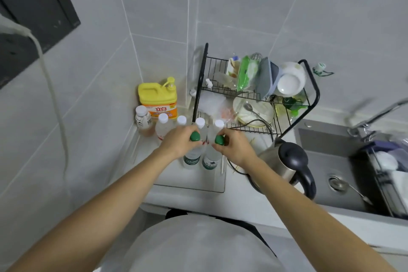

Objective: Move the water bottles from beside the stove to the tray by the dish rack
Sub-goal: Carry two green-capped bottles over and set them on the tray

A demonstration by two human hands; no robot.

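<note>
- Left hand [178, 141]: fingers curled around the neck of a green-capped water bottle [192, 158], bottle upright on the tray [194, 183].
- Right hand [235, 147]: gripped the neck of a second green-capped bottle [210, 160], just beside the first, near the tray's middle.
- White-capped bottles [163, 126]: a row along the tray's far edge, beside the dish rack [254, 95].
- Yellow detergent jug [157, 99]: in the far left counter corner.
- Kettle [289, 161]: right of the tray, near the sink [331, 161].

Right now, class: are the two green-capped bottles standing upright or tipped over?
Upright. Both green-capped bottles stand on the tray, caps on top, labels below; left hand and right hand each grip one near the neck.
</note>
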